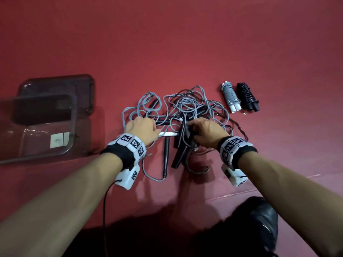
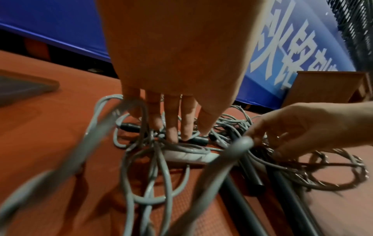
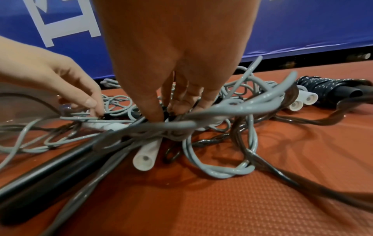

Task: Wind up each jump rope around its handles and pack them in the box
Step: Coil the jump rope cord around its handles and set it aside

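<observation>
A tangled heap of jump ropes lay on the red textured floor mat, grey cords and dark brownish cords looped through one another, with several black handles and white handles caught among them. The left hand reached down into the left side of the heap; in the left wrist view its fingers pointed almost straight down into the grey loops, their tips touching the cords just above a white handle that lay flat between the two hands. Its grip looked loose and fairly wide, and the pictures did not show it closed round any cord. The right hand dug into the middle of the heap, its fingers bunched and curled into a knot of grey cord and dark handles; the grip was narrow, pinching cord, though which rope could not be told. A long black handle lay apart just in front of the left hand, with grey cord trailing from its near end.

To the right of the heap, well clear of it, two wound ropes lay side by side: a grey wound rope with white handles and a black wound rope with black handles. On the left stood the clear plastic box, with its lid lying partly behind it. A blue banner with white lettering ran along the far edge of the mat.
</observation>
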